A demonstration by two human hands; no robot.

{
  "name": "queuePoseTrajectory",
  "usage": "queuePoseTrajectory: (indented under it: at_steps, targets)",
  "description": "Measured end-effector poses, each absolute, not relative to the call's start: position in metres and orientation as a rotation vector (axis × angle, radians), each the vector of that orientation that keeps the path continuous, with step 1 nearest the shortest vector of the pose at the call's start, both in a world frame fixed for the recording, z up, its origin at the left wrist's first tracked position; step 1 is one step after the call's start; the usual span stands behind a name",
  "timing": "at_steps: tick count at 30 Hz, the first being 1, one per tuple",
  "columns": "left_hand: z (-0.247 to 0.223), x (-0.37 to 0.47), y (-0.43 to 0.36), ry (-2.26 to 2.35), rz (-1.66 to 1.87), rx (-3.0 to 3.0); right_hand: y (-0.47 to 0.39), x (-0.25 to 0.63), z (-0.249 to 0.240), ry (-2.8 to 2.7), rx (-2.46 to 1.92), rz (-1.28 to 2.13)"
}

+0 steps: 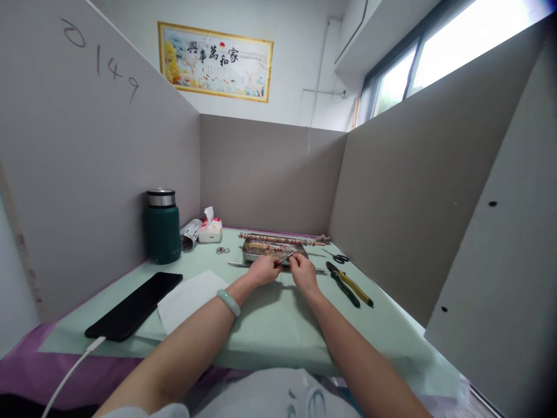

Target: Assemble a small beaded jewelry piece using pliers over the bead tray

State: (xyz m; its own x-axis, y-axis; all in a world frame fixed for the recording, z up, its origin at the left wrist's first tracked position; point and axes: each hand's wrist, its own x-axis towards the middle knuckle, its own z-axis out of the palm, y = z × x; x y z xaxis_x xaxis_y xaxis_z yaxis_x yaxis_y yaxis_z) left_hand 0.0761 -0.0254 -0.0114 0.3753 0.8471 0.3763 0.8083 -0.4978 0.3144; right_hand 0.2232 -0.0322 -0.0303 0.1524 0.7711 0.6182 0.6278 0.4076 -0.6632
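Note:
My left hand (264, 270), with a pale green bangle (228, 302) on its wrist, is closed at the front of a metal tray (250, 256). A small red and dark piece (279, 263) shows at its fingertips, too small to name. Close beside it, my right hand (303, 273) is pinched, its fingertips near that piece; what they hold is hidden. Small gold and red beads lie in the tray. Across its far side rests a long stick (278, 238) with bead-like pieces along it. A thin metal rod (238, 265) lies before the tray, partly behind my hands.
Yellow-and-black pliers (350, 284) and scissors (339, 258) lie at right. At left are a black phone (134, 306) on a white cable, white paper (191, 299), a green flask (162, 232), a tissue pack (210, 230) and small rings (222, 251). Grey partitions (270, 174) enclose the table.

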Motion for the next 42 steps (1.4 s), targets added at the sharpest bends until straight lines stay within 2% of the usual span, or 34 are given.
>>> queuePoseTrajectory:
  at_steps: [8,16,23,42]
  targets:
    - [-0.0107,0.0765,-0.0266,1.542,0.747,2.520,-0.0273,0.2231,-0.0307,-1.490,-1.251,0.306]
    - [-0.0118,0.0765,-0.0257,1.545,0.760,2.532,-0.0329,0.2230,-0.0289,-1.528,-1.272,0.188]
    - [-0.0118,0.0764,-0.0241,1.517,0.769,2.520,-0.0293,0.2231,-0.0296,-1.484,-1.264,0.337]
    - [-0.0079,0.0764,-0.0276,1.454,0.794,2.454,-0.0277,0.2237,-0.0313,-1.467,-1.220,0.388]
